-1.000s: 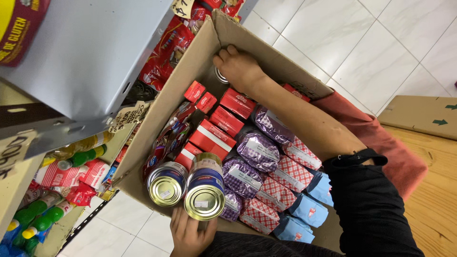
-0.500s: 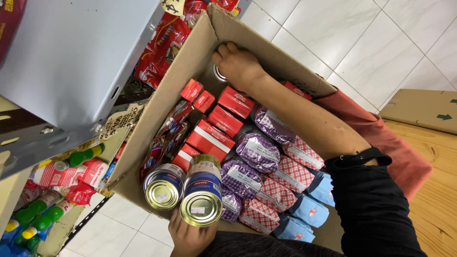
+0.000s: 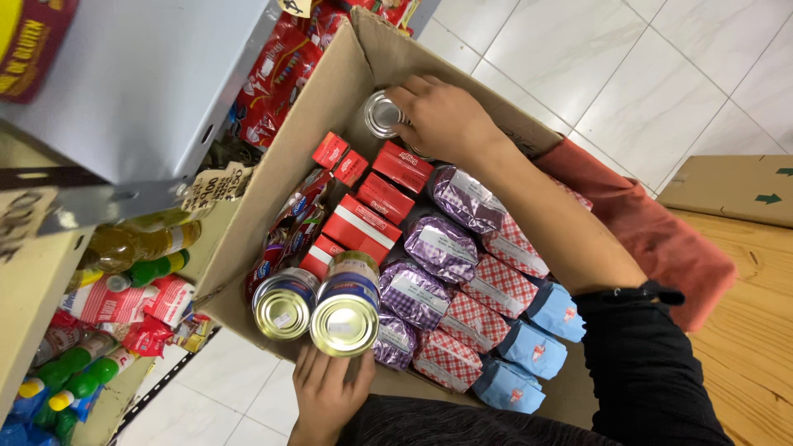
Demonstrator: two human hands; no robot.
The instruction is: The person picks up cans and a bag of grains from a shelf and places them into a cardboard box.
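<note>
I'm unloading cans from the cardboard box [image 3: 330, 99]. My right hand [image 3: 450, 120] closes around a can [image 3: 382, 114] at the far corner; my left hand [image 3: 326, 392] holds two cans [image 3: 318, 306] by their bases. Next, I judge, calls for lifting clear of the packets. White tiled floor [image 3: 628, 58] beneath, shelves [image 3: 140, 83] beside.

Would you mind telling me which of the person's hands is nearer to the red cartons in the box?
The right hand, on a can at the far end just beyond the red cartons. The left hand holds two cans at the near edge, farther off.
</note>
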